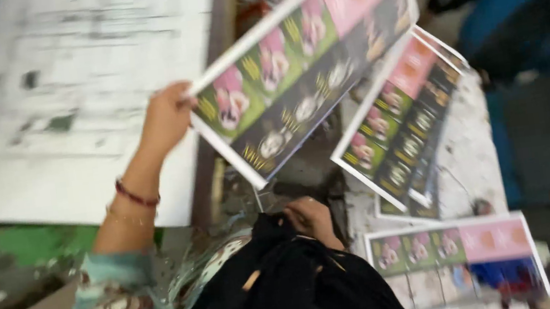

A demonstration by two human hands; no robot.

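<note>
Now the left hand [167, 117] is up high, fingers pinched tight on the near corner of a long printed sheet [304, 53] that slants away over the worktable [469, 144]. Down low, the right hand [311, 220] rests curled against black cloth [284, 286]; whether it grips the fabric, I cannot tell. More printed sheets [401, 125] lie stacked just beside.
</note>
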